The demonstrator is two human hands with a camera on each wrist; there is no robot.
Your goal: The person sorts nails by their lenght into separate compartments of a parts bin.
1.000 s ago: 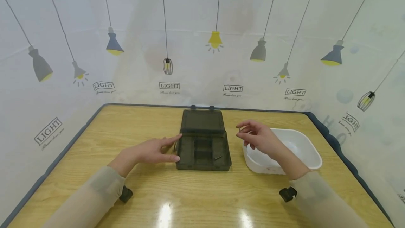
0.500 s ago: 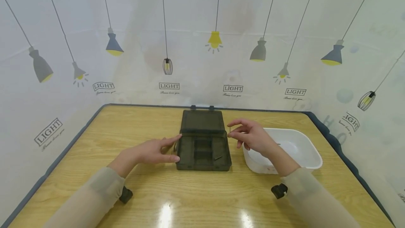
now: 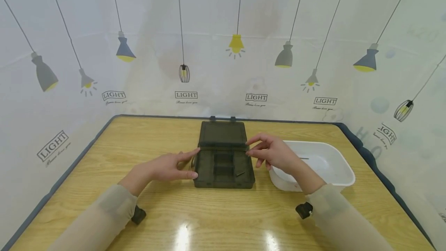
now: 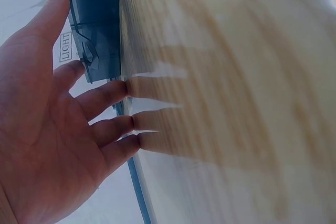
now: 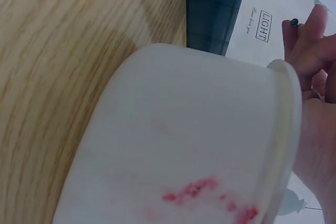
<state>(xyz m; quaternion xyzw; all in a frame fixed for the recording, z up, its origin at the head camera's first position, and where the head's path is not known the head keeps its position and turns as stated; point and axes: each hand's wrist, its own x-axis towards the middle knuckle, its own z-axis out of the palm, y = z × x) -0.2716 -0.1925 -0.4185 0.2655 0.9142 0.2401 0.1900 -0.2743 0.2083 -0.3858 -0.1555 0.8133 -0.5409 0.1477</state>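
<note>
An open dark see-through plastic box (image 3: 223, 165) with compartments lies on the table, its lid (image 3: 223, 132) folded back. My left hand (image 3: 168, 166) touches the box's left side with thumb and index finger extended; the left wrist view shows its other fingertips (image 4: 121, 88) on the tabletop. Above the box's right edge, my right hand (image 3: 273, 152) pinches a small screw, whose dark round end (image 5: 294, 22) shows in the right wrist view. Another screw (image 3: 240, 173) lies in the box's right compartment. A thin dark piece (image 3: 304, 158) lies in the white basin (image 3: 343, 177).
The basin stands on the wooden table (image 3: 223, 212) right of the box, under my right forearm, with red marks (image 5: 194, 188) on its outer wall. A wall cloth (image 3: 223, 76) printed with lamps rises behind the table edge.
My right hand has moved left from over the basin to the box's right edge, carrying the screw. The thin piece in the basin has come into sight. My left hand stays put.
</note>
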